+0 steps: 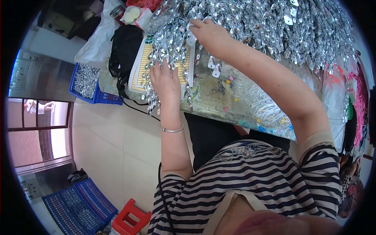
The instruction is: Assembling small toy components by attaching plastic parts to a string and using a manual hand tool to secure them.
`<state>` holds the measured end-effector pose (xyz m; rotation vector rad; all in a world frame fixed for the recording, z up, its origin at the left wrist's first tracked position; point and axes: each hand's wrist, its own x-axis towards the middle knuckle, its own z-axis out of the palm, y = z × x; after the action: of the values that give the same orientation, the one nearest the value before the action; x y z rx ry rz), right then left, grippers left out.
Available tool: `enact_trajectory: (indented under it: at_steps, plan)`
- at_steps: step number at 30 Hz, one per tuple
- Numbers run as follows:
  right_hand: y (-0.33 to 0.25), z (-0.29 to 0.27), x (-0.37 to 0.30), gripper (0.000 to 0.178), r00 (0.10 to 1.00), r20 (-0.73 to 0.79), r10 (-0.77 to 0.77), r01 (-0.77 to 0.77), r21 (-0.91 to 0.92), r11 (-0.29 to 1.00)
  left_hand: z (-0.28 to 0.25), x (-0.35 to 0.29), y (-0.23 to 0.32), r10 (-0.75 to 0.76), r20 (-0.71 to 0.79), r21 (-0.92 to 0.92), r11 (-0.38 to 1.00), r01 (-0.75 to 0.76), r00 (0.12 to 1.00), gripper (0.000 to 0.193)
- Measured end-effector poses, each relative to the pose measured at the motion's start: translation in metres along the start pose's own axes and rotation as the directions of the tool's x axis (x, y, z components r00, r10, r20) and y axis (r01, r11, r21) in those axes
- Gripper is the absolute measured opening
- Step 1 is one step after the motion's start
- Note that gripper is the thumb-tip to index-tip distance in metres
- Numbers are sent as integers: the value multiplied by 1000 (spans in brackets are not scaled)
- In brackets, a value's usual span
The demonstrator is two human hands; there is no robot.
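A bundle of shiny silver bead strands (166, 43) hangs down over the table's near edge at the left. My left hand (166, 80) lies on the lower part of this bundle, its fingers stretched and spread among the strands. Farther off and to the right, my right hand (213, 37) reaches across with bent fingers at the top of the strands. Its fingertips close on a silver strand, and a pale tag (191, 40) shows just below them. Under the bundle lies a yellow ribbed sheet (145, 64) on white boards.
A large heap of silver strands (266, 27) covers the far table. White threads (270, 103) lie on the worn tabletop (219, 92). A black bag (126, 47) is at the left. Blue crates (105, 98) and a red stool (131, 217) stand lower down.
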<state>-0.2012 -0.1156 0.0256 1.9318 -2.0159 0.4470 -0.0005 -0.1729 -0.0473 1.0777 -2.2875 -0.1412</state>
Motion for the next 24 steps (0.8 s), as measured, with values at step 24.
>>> enact_trajectory:
  at_steps: [24]
  plan:
    - [22,-86,-9,18,940,-317,-124,95,-106,990,-46,-66,71,61,-117,-541,833,-115,991,26]
